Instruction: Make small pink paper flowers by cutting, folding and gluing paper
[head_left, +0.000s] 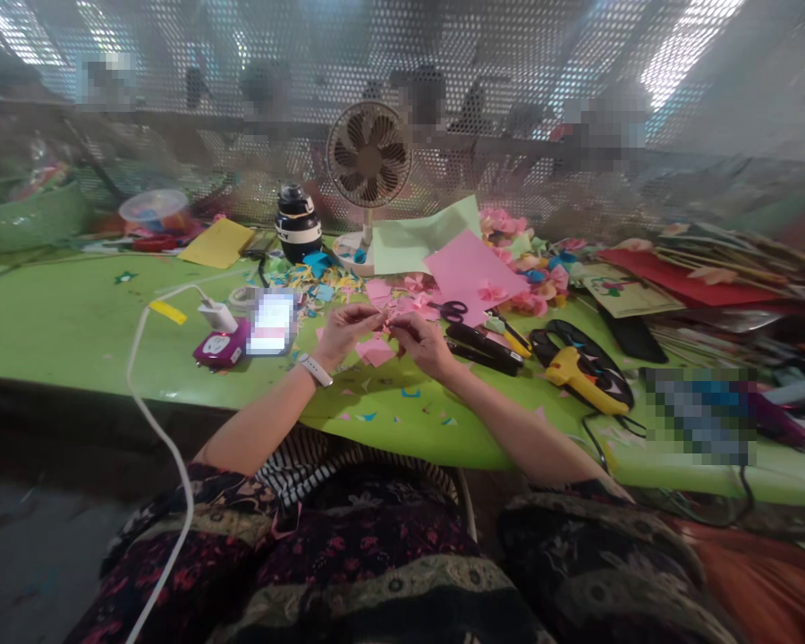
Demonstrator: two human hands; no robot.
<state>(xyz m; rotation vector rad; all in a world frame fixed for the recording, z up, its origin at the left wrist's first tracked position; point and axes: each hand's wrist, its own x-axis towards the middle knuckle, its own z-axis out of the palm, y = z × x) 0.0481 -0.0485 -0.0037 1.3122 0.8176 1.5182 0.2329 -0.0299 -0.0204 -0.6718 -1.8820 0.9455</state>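
Note:
My left hand (pixel 347 332) and my right hand (pixel 421 343) meet over the middle of the table, fingertips almost touching. Both pinch a small piece of pink paper (pixel 387 319), mostly covered by the fingers. Just below them lies a flat pink paper piece (pixel 376 351). Beyond my right hand are dark-handled scissors (pixel 453 311) and a large pink sheet (pixel 473 273). A black stapler (pixel 484 349) rests to the right of that hand. Around the hands, paper scraps (pixel 410 392) are scattered on the green tabletop.
A small fan (pixel 369 156) and a black bottle (pixel 298 228) stand at the back. To the left are a lit phone (pixel 272 322) and a purple power socket (pixel 221 347) with a white cable (pixel 134 358). On the right lies a yellow glue gun (pixel 587 380), near paper flowers (pixel 543 277).

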